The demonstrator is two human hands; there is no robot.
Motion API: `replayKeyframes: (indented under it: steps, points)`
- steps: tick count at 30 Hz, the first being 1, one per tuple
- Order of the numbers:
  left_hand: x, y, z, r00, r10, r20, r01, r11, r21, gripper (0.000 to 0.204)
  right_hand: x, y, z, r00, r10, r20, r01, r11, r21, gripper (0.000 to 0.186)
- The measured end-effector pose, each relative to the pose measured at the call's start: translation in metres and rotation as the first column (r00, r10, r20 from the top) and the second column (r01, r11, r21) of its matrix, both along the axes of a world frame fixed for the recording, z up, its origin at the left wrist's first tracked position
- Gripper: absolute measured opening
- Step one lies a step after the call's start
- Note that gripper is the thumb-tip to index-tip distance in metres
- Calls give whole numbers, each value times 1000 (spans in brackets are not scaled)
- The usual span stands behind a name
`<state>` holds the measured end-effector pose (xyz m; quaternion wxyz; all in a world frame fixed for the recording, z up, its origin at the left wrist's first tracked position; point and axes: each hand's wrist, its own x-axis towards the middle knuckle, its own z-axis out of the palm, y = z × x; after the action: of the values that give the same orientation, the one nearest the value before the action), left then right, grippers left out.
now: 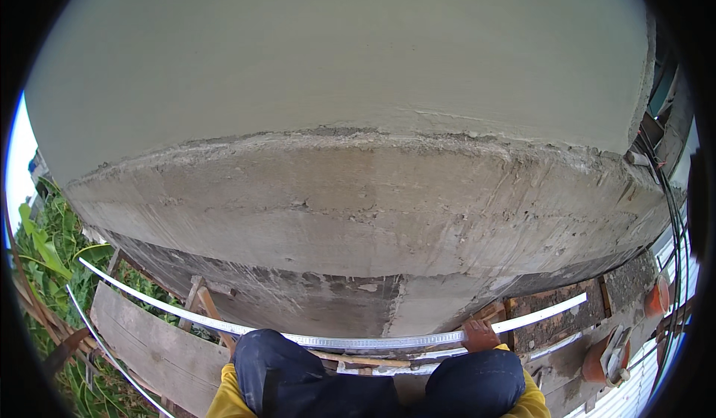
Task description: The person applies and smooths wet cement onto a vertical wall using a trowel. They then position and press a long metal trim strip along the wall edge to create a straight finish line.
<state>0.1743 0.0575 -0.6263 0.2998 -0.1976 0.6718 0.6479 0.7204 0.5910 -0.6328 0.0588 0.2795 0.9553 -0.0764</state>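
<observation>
A long white metal straightedge [380, 341] lies crosswise just beyond my dark-trousered knees. My right hand [481, 337], coming from a yellow sleeve, is closed round it on the right. My left hand is hidden behind my left knee; only its yellow sleeve [227, 396] shows. In front of me rises a wall, with smooth pale plaster [343, 60] above a rough ledge and bare, stained concrete [358, 217] below.
Boards [142, 336] form the platform beneath me, beside a second long strip [106, 349] at left. Buckets [597, 366] with tools stand at right, near hanging cables [675, 224] and corrugated white sheeting. Green plants [48, 246] grow beyond the left edge.
</observation>
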Motion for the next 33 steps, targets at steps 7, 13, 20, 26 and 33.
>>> replayKeyframes:
  steps: [7, 13, 20, 26, 33]
  points:
    - [-52, -14, -46, 869, 462, -178, -432, 883, 183, 55, 0, -34, 122, 991, 9, -133, 15, 984, 179, 58]
    - [-82, -18, 6, 753, 556, -351, -515, 831, 212, 34, 14, -17, 144, 986, -47, -162, 93, 954, 285, 64]
    - [-69, -4, 83, 781, 537, -319, -431, 833, 347, 28, 14, 28, 191, 978, -43, -204, 130, 890, 437, 72]
    - [-77, 13, 155, 689, 619, -376, -357, 742, 567, 39, -2, 73, 257, 915, 171, -366, 135, 723, 677, 73]
    - [-84, 28, 291, 596, 683, -422, -247, 656, 713, 37, -13, 91, 328, 810, 315, -495, 273, 544, 793, 71]
